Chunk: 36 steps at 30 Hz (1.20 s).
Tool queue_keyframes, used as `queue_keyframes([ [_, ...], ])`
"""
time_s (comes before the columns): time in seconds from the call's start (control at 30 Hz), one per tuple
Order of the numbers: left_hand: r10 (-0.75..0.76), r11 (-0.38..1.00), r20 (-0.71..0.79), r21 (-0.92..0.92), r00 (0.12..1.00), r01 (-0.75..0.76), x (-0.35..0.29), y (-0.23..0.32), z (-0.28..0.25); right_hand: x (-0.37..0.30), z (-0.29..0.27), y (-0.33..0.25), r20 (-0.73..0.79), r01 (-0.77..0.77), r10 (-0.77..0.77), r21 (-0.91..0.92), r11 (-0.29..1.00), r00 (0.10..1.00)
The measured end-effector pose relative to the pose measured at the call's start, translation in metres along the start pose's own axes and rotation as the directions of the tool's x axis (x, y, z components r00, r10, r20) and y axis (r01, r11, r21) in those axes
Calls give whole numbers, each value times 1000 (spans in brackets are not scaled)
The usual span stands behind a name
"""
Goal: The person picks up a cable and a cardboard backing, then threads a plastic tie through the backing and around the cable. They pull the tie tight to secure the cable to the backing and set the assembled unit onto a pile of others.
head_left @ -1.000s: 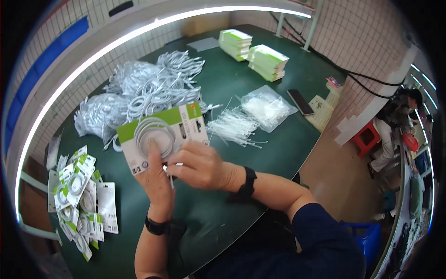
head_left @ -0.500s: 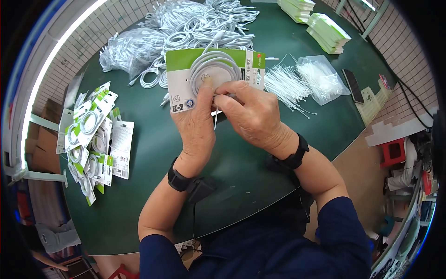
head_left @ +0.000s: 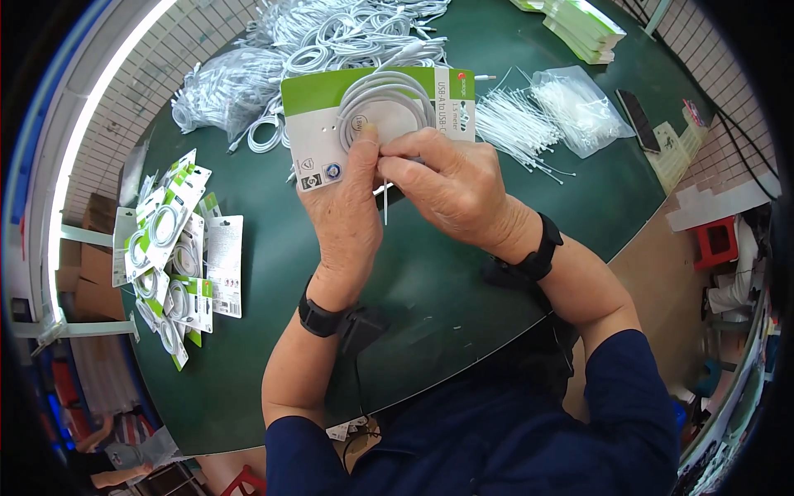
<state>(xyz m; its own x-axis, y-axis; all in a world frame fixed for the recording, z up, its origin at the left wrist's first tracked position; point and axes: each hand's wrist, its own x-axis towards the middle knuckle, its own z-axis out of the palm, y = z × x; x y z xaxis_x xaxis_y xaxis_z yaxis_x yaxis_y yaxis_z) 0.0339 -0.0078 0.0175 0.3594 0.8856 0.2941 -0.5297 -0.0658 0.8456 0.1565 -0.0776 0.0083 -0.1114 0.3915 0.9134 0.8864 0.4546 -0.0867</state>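
Note:
My left hand (head_left: 343, 207) grips the lower edge of a green and white packaging card (head_left: 308, 120), its thumb pressed over the front. A coiled white USB cable (head_left: 345, 116) lies against the card's face. At the bottom of the coil my right hand (head_left: 459, 188) is closed in a pinch, with the fingertips beside my left thumb. A thin white cable tie (head_left: 385, 207) hangs down from between the two hands. What exactly the right fingertips pinch is partly hidden, but the tie's strap comes out just below them.
Carded cables (head_left: 169, 240) are piled at the left. A large heap of white cables (head_left: 331, 50) lies at the back. Right of the card are loose cable ties (head_left: 517, 124), a clear bag of ties (head_left: 579, 112) and a phone (head_left: 637, 121). Stacked cards (head_left: 583, 33) stand at the far right.
The card and both hands stay together, appearing slightly higher in view. The whole table has shifted a little in the picture. Both grips look the same.

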Motion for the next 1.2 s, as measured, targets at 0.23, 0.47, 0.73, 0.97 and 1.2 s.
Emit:
queue_keyframes([
  [0.23, 80, 996, 86, 30, 993, -83, 1, 3, -5, 0, -5, -18, -14, 10, -9, 41, 999, 1000],
  [0.47, 76, 997, 68, -3, 995, -76, -1, 5, 1, -6, 1, -17, -34, 21, -19, 60, 998, 999],
  [0.73, 66, 997, 138, -60, 988, -59, -4, 13, 6, -3, -5, -22, -44, 9, -3, 133, 991, 999],
  [0.97, 25, 1000, 139, 7, 990, -27, -6, 15, 5, -5, -2, -20, -66, 48, -35, 210, 977, 997],
  [1.2, 7, 1000, 118, 27, 993, -10, -7, 15, 5, -5, -1, -18, -87, 55, -34, 252, 966, 996],
])
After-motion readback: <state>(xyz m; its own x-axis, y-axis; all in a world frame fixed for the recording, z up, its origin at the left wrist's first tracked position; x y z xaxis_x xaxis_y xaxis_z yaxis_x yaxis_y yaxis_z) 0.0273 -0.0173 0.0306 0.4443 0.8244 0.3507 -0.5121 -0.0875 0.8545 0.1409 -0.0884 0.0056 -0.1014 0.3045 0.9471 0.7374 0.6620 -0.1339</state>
